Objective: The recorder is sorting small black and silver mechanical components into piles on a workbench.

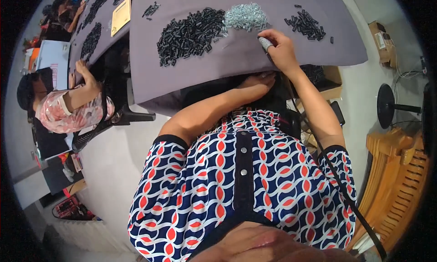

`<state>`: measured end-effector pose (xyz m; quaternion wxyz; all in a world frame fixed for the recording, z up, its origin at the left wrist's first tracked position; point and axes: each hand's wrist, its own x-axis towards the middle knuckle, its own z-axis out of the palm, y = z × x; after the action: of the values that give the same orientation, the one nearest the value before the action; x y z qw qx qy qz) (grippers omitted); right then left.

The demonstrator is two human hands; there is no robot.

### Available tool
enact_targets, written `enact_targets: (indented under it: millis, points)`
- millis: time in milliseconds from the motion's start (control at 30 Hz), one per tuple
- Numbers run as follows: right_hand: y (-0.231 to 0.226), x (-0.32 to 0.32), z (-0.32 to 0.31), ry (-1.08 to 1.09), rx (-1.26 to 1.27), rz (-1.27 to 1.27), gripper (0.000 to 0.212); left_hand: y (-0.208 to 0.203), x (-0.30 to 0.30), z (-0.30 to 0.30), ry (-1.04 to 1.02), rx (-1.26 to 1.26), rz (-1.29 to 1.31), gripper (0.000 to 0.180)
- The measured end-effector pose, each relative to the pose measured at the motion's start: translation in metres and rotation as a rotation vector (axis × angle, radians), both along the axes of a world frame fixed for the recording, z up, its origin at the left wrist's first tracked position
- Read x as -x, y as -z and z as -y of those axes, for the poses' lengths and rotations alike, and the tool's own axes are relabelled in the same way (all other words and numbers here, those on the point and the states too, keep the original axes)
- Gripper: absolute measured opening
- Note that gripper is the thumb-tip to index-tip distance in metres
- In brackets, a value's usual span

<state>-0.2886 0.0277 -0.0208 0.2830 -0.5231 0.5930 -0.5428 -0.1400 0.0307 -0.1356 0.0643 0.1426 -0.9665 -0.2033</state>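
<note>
My right hand is above the table's near edge, its fingers curled in a pinch. A pale grey cover wraps one digit; whatever the fingertips hold is too small to make out. Just beyond them lies a heap of small silvery pieces. Touching that heap on its left is a large pile of short black cylinders. My left hand is low beside the table edge near my lap, with its fingers partly hidden in shadow.
The cloth-covered table also bears a smaller black pile at right. Below its edge is a cardboard box with dark pieces. Another person sits at a table on the left. A wooden bench stands at right.
</note>
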Motion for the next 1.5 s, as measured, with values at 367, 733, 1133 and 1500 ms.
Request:
enact_targets:
  millis: [367, 733, 1133, 1500]
  points:
    - [0.005, 0.007, 0.003, -0.002, 0.056, -0.058, 0.023, -0.019, -0.031, 0.003, -0.061, -0.15, -0.175, 0.035]
    - [0.006, 0.011, 0.006, -0.055, -0.029, 0.042, 0.022, -0.077, -0.084, -0.015, -0.103, -0.281, -0.344, 0.034]
    - [0.003, 0.014, 0.011, -0.148, -0.158, -0.042, 0.011, -0.128, -0.069, 0.075, -0.512, 0.119, -0.497, 0.024]
    - [-0.006, 0.028, 0.011, -0.256, -0.14, 0.248, 0.018, -0.123, -0.101, 0.083, -0.527, 0.148, -0.614, 0.019]
